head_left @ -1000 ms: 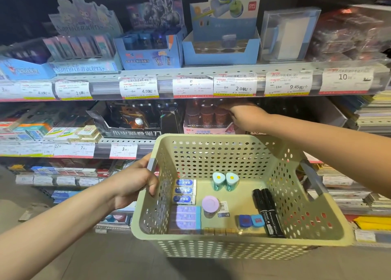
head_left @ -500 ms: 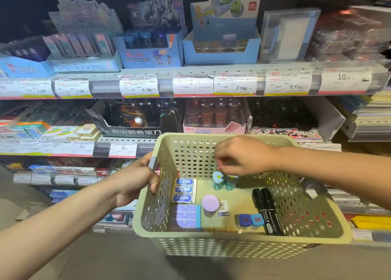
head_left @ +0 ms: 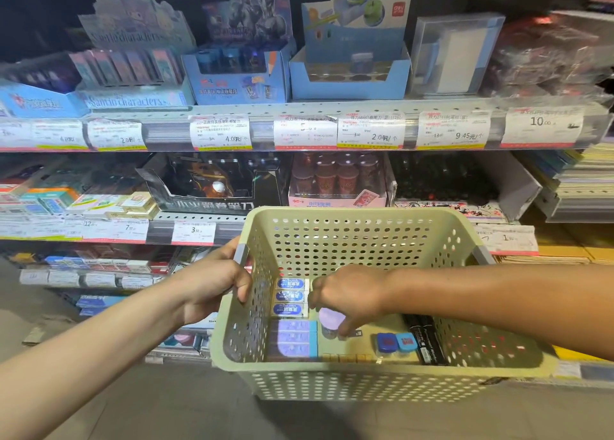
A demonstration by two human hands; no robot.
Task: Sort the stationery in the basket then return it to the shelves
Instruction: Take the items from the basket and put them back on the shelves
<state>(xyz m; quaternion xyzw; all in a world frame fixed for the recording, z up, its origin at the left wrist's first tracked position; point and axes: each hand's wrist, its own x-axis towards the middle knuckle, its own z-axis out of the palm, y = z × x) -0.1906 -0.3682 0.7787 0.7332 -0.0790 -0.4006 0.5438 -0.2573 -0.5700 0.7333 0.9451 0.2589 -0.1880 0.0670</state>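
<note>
A pale green perforated basket [head_left: 349, 212] hangs in front of the shop shelves. My left hand [head_left: 212, 283] grips its left handle. My right hand [head_left: 349, 293] is down inside the basket, thumb and fingers curled round a small round item with a lilac lid [head_left: 329, 318]. Also in the basket lie three blue-labelled erasers [head_left: 289, 296], lilac-and-blue boxes [head_left: 292, 340], two small blue pieces [head_left: 395, 341], two black markers [head_left: 427, 340] and a row of yellow bits [head_left: 349, 358]. The teal items are hidden under my hand.
The middle shelf just behind the basket holds a pink display box of lidded cups [head_left: 335, 180] and a black display box [head_left: 206, 187]. The upper shelf carries blue display boxes [head_left: 349, 77] above a row of price tags [head_left: 370, 130]. Notebooks are stacked at the right [head_left: 584, 180].
My right hand came back from the pink box on the middle shelf, dropped into the basket and moved from over the teal items down onto the lilac-lidded one. The left hand kept its hold.
</note>
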